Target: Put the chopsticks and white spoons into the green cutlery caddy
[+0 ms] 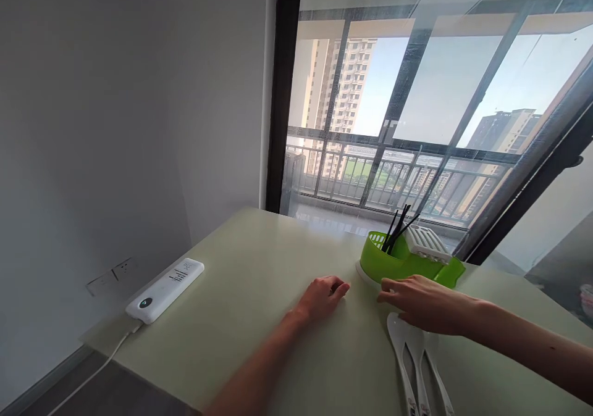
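My left hand (323, 295) lies on the pale green table (241, 317), palm down, fingers loosely curled, with nothing in it. My right hand (424, 302) hovers flat just in front of a green plastic cutlery holder (393, 265), fingers stretched toward the left, holding nothing. The holder has a white slotted part (428, 243) on its right side and black chopsticks (397, 229) standing in it. Several white flat utensils (410, 360) lie on the table partly under my right wrist.
A white power bank or device (165, 289) with a cable lies at the table's left edge. A wall socket (113, 274) is on the left wall. A large window with a dark frame (282, 95) stands behind the table.
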The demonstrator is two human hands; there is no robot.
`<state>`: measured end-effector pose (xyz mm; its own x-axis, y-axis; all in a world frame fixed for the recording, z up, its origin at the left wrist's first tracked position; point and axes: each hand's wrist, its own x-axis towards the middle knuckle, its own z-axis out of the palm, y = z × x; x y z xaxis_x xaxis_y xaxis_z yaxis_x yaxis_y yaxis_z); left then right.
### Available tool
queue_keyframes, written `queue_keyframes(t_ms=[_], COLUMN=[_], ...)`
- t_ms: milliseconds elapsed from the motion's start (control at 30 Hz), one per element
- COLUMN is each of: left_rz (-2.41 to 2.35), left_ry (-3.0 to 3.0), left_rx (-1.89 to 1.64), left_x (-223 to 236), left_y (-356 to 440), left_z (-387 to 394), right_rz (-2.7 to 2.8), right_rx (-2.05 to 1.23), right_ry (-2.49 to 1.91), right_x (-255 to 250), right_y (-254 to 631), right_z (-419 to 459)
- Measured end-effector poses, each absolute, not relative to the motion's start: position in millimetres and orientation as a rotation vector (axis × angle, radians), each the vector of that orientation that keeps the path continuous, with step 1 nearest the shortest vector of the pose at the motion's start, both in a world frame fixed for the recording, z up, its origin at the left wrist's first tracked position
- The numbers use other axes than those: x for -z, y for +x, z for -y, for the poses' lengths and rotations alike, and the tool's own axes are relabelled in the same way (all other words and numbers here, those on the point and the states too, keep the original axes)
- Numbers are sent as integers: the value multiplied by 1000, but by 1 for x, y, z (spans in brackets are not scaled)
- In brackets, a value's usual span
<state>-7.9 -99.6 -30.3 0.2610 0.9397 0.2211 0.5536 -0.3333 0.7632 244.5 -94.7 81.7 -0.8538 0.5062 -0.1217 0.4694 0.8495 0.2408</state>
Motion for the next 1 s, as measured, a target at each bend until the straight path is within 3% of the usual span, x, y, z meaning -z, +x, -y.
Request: queue_keyframes(t_ms=[433, 767, 1000], left_rz=[-1330, -1318, -1317], left_ry=[1999, 1998, 1996], left_rx=[-937, -947, -945], left_x=[31, 34, 36], left_y=[-9, -9, -9], left_z=[97, 96, 94], right_rz=[-2919, -2907, -2854], right_rx=[-378, -555, -257], right_ry=[680, 596, 708], right_x=[-16, 0, -12], right_y=[254, 227, 214], right_z=[109, 127, 153])
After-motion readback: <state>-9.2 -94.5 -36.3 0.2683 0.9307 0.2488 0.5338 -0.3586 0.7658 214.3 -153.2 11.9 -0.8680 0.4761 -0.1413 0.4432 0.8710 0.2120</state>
